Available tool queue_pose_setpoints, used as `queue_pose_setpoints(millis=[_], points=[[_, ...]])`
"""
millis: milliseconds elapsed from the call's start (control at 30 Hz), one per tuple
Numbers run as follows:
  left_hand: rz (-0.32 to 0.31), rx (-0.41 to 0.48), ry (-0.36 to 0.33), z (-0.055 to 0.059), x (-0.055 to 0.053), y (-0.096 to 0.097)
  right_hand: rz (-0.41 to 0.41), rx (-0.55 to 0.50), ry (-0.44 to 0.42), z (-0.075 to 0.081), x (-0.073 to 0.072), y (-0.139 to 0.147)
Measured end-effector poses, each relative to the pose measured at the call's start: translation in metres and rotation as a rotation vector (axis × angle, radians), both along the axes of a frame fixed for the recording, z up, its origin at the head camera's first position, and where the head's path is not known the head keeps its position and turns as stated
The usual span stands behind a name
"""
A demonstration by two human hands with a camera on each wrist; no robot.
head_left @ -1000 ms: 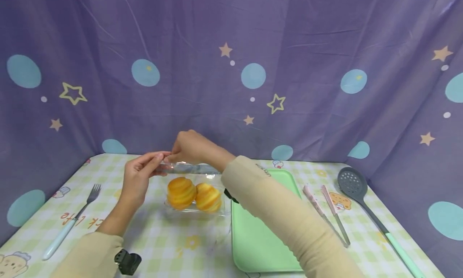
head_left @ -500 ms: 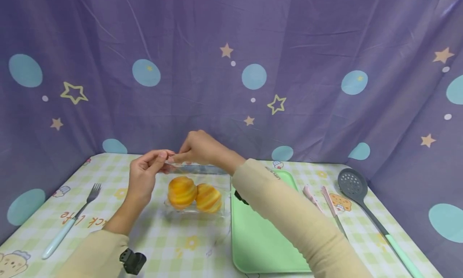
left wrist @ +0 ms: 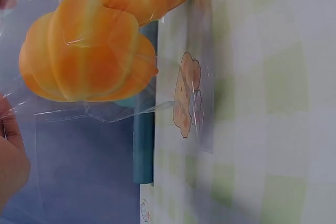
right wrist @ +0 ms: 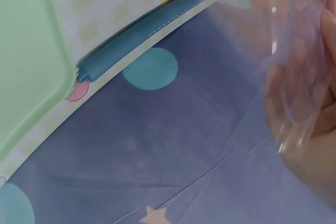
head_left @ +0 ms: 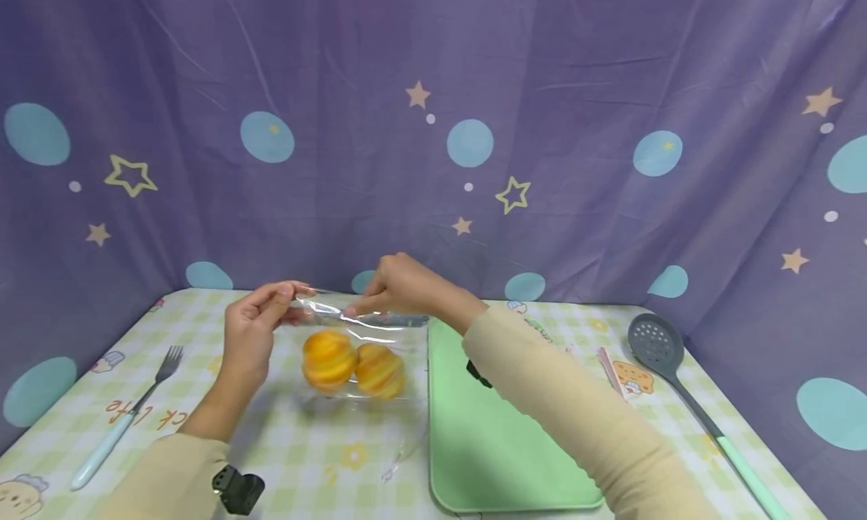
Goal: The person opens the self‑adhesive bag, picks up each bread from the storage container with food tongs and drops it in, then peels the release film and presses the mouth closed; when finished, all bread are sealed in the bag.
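A clear plastic bag (head_left: 415, 358) with two orange-yellow buns, a left bun (head_left: 329, 360) and a right bun (head_left: 380, 371), is held up by its top edge over the table. My left hand (head_left: 252, 330) pinches the bag's upper left corner between thumb and fingers. Nearer the middle of that edge, my right hand (head_left: 400, 285) pinches the film, fingers pointing down and left. Close up in the left wrist view, one bun (left wrist: 84, 51) shows through the film. In the right wrist view, film (right wrist: 294, 77) covers part of a hand.
A green tray (head_left: 501, 460) lies right of the bag, partly under my right sleeve. Behind the bag is a long blue item (right wrist: 136, 35). A fork (head_left: 145, 399) lies at left. At right are a pink-handled utensil (head_left: 609, 369), partly hidden, and a slotted skimmer (head_left: 657, 347).
My right hand has moved right along the bag's top edge, away from my left hand, and the film now stretches between them. My left hand still holds the corner.
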State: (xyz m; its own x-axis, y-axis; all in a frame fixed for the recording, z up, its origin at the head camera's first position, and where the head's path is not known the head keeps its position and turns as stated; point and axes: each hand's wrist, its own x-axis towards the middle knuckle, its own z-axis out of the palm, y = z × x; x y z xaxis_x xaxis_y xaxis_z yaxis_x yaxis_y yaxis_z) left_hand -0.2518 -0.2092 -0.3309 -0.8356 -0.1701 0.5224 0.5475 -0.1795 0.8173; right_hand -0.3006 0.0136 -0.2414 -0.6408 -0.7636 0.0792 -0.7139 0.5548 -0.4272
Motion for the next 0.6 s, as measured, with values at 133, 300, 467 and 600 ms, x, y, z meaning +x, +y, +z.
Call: queue_pose_setpoints(millis=[133, 300, 467, 600], points=[[-0.002, -0.014, 0.001, 0.001, 0.001, 0.000, 0.000, 0.012, -0.033, -0.001, 0.001, 0.009], [-0.014, -0.031, 0.002, 0.005, 0.001, 0.004, 0.026, 0.005, -0.049, -0.002, 0.002, 0.018], [-0.022, -0.052, 0.014, 0.007, 0.001, 0.009, 0.037, -0.013, -0.067, -0.002, 0.003, 0.025], [-0.015, -0.050, 0.018, 0.008, 0.000, 0.011, 0.020, -0.006, -0.071, -0.002, 0.003, 0.031]])
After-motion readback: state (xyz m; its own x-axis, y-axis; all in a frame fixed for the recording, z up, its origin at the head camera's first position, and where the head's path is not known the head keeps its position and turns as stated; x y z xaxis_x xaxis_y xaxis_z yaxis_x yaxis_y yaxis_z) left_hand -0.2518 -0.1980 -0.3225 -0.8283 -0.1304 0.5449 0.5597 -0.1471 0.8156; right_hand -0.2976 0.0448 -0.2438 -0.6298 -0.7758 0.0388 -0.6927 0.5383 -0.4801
